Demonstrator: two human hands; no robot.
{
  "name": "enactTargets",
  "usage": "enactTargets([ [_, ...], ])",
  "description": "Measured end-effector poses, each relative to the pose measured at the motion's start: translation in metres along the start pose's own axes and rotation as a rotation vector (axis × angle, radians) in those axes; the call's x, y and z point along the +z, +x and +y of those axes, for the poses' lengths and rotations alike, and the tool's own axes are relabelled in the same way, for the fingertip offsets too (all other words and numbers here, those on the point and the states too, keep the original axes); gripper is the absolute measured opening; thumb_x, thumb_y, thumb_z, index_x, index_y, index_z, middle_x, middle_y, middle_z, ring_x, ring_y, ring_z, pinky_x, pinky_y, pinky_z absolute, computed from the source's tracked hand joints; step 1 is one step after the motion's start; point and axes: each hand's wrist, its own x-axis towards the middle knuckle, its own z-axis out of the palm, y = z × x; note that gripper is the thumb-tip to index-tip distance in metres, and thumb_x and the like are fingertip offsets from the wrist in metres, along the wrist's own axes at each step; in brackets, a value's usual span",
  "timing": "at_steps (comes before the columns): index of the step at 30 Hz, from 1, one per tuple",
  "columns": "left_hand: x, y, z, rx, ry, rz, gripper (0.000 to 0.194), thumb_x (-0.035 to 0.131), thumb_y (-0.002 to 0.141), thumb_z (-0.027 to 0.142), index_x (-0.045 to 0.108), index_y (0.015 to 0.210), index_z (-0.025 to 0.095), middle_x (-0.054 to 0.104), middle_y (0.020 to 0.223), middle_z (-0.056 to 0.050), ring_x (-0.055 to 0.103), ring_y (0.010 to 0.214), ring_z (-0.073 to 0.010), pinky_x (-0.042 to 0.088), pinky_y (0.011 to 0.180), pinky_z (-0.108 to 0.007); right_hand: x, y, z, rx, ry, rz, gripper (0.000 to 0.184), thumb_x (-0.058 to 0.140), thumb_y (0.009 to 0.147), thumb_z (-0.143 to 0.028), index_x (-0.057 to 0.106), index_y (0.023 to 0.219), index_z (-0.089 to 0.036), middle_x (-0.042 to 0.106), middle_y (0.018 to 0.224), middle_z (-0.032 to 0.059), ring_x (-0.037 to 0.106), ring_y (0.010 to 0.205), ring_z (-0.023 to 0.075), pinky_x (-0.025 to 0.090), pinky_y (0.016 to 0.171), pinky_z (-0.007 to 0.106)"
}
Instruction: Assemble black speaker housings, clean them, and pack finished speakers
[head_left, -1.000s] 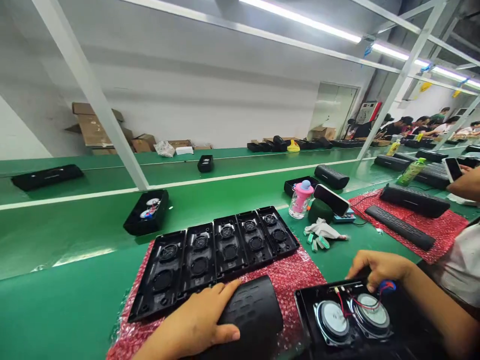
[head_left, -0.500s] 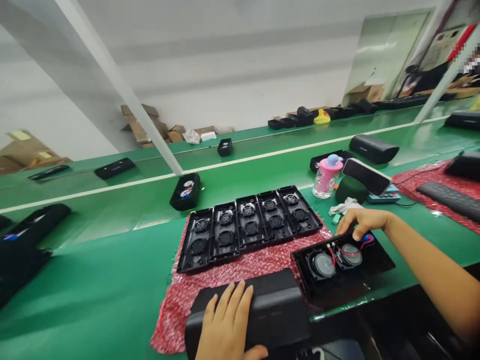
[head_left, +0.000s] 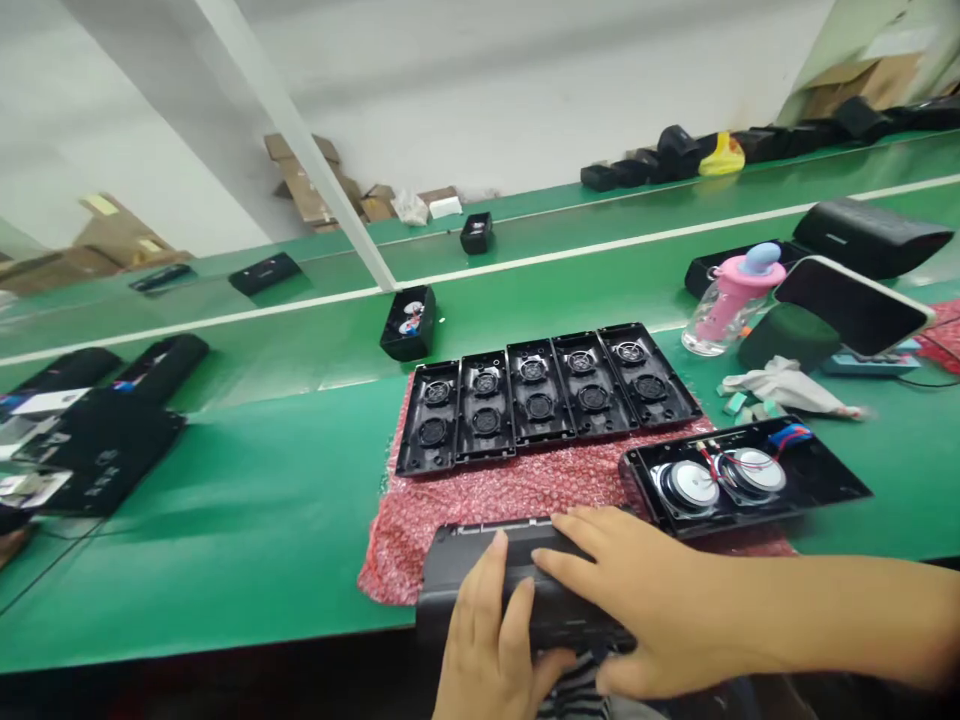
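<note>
At the near edge of the bench a black speaker housing (head_left: 480, 570) lies partly on red bubble wrap (head_left: 420, 510). My left hand (head_left: 495, 630) holds it, fingers over the top and thumb at the near side. My right hand (head_left: 637, 590) grips the same housing farther right, its fingers across the upper face and its thumb low. Right of the hands rests an open black speaker shell (head_left: 817, 480) with two round speaker drivers, red wires and a blue-wrapped part. Several black front panels with round grilles (head_left: 536, 400) lie in a row behind.
A pink-lidded bottle (head_left: 724, 310), a propped phone (head_left: 855, 305) and a crumpled white glove or cloth (head_left: 787, 385) stand at the right. An open speaker box (head_left: 409, 325) sits on the green conveyor. More black parts (head_left: 105, 450) are at the left.
My right hand has left the open speaker shell and moved left onto the black housing. My left hand stays on the housing. The view has shifted, so the bench things appear displaced.
</note>
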Motion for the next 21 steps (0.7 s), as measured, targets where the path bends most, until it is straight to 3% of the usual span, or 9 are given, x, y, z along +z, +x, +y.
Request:
enactTargets([
  [2,-0.009,0.005,-0.009,0.010,0.001,-0.081,0.052,0.064,0.088,0.045,0.053,0.122,0.007,0.053,0.137,-0.025,0.058,0.122,-0.0321,0.058,0.089,-0.041,0.015,0.006,0.001,0.018,-0.064,0.015,0.080,0.072,0.076,-0.038,0.047,0.145,-0.008,0.046,0.143,0.0283,0.046,0.127,0.0463,0.039,0.103,0.064],
  [4,-0.019,0.012,-0.019,-0.007,-0.011,-0.170,0.059,0.069,0.084,0.048,0.054,0.125,0.008,0.062,0.130,-0.020,0.063,0.115,-0.0291,0.060,0.088,-0.039,0.024,0.005,0.009,0.030,-0.080,0.058,0.071,0.070,0.078,-0.037,0.052,0.139,-0.006,0.045,0.146,0.0276,0.045,0.130,0.0444,0.038,0.107,0.062],
  [8,-0.029,0.028,-0.033,-0.030,-0.038,-0.187,0.086,0.091,0.052,0.056,0.059,0.121,0.016,0.069,0.125,-0.012,0.068,0.104,-0.0331,0.062,0.080,-0.046,0.033,-0.004,0.018,0.024,-0.067,0.102,0.065,0.068,0.081,-0.046,0.057,0.133,-0.009,0.044,0.150,0.0231,0.043,0.136,0.0406,0.037,0.113,0.058],
  [10,-0.029,0.033,-0.035,-0.016,-0.042,-0.178,0.086,0.091,0.046,0.061,0.062,0.117,0.020,0.070,0.124,-0.009,0.069,0.102,-0.0353,0.062,0.077,-0.051,0.034,-0.007,0.019,0.025,-0.072,0.119,0.067,0.068,0.082,-0.049,0.056,0.135,-0.010,0.045,0.150,0.0222,0.044,0.137,0.0398,0.039,0.112,0.058],
  [12,-0.027,0.034,-0.037,0.033,-0.027,-0.180,0.079,0.086,0.054,0.065,0.064,0.115,0.021,0.069,0.125,-0.010,0.069,0.104,-0.0349,0.062,0.076,-0.051,0.034,-0.007,0.019,0.022,-0.086,0.135,0.069,0.067,0.083,-0.050,0.054,0.138,-0.010,0.046,0.149,0.0220,0.045,0.137,0.0393,0.041,0.111,0.058],
  [16,-0.023,0.031,-0.041,0.157,0.041,-0.151,0.060,0.060,0.083,0.066,0.064,0.116,0.016,0.069,0.123,-0.015,0.068,0.108,-0.0317,0.059,0.078,-0.046,0.030,-0.004,0.017,0.017,-0.131,0.134,0.070,0.070,0.080,-0.050,0.056,0.137,-0.012,0.048,0.147,0.0222,0.050,0.133,0.0398,0.046,0.107,0.057],
  [21,-0.022,0.033,-0.043,0.167,0.059,-0.116,0.053,0.049,0.092,0.062,0.066,0.111,0.015,0.072,0.117,-0.015,0.068,0.107,-0.0300,0.053,0.084,-0.044,0.024,-0.003,0.012,-0.002,-0.212,0.172,0.070,0.076,0.075,-0.051,0.060,0.133,-0.014,0.057,0.140,0.0213,0.059,0.123,0.0389,0.053,0.099,0.054],
])
